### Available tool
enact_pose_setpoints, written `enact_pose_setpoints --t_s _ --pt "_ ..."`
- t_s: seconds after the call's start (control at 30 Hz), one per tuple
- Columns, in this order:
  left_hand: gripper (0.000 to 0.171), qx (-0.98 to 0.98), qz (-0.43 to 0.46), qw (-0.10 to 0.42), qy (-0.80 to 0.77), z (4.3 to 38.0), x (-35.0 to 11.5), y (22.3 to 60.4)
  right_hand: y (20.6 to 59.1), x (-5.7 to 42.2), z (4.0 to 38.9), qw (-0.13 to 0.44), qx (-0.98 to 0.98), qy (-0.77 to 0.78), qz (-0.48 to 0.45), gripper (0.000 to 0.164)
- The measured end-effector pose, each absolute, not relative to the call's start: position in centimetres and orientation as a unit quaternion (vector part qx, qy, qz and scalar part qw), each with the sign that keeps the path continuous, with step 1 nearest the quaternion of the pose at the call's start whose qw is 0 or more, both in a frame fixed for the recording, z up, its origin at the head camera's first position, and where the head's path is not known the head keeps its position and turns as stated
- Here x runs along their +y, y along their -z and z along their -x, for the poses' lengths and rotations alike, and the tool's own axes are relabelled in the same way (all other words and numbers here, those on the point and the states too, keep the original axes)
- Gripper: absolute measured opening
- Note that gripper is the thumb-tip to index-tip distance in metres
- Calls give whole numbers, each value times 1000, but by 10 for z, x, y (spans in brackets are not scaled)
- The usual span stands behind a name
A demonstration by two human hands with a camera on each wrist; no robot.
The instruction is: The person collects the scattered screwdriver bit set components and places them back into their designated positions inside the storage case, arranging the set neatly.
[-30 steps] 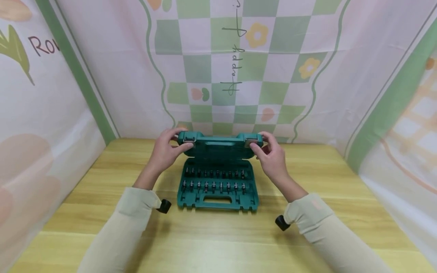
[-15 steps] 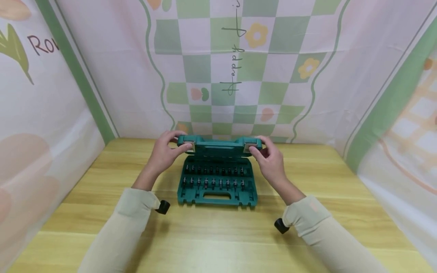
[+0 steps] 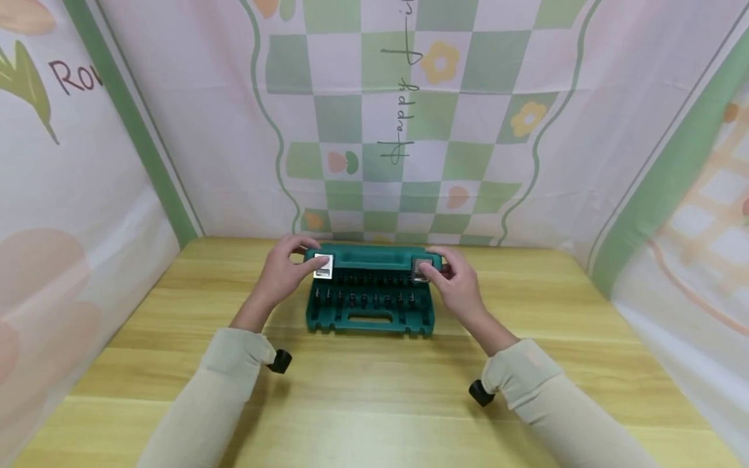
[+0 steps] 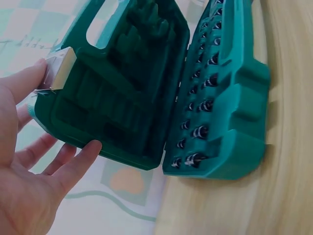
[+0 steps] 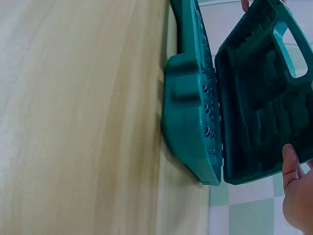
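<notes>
A green hinged plastic case sits partly open on the table, its lid (image 3: 374, 255) tilted forward over the base (image 3: 328, 320). Rows of small metal bits (image 3: 365, 300) stand in the base; the lid hides part of the back row in the head view. My left hand (image 3: 277, 273) grips the lid's left corner, thumb on a silver latch (image 3: 324, 268), fingers around the side. At the opposite corner my right hand (image 3: 461, 286) holds the lid, its thumb on the other latch (image 3: 421, 270). Moulded recesses show inside the lid (image 4: 107, 83) in the left wrist view.
Pale wood tabletop (image 3: 374, 396) stretches in front of the case and to both sides. A printed cloth (image 3: 386, 110) with green checks hangs right behind the case. More cloth walls close off the left and right.
Both hands have brought the lid forward and down toward the base. The latches now face the head camera more fully, and the lid covers more of the back row of bits.
</notes>
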State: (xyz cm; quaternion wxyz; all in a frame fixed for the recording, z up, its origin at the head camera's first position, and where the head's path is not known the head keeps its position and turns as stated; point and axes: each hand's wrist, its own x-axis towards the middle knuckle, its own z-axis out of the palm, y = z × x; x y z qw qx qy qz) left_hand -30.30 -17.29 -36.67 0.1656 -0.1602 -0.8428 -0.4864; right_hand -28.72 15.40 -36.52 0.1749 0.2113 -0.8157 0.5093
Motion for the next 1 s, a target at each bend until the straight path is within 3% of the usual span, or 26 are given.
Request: enact_pose_setpoints --t_s 0.3,0.63,1.0 --pt "28 -853 147 152 477 301 -173 375 370 153 283 158 -832 -487 -214 35" --pt "27 -864 137 131 466 295 -174 388 414 166 307 155 -837 -476 -222 36" --pt "19 -872 131 114 458 290 -173 406 427 166 302 156 -847 -456 -226 31"
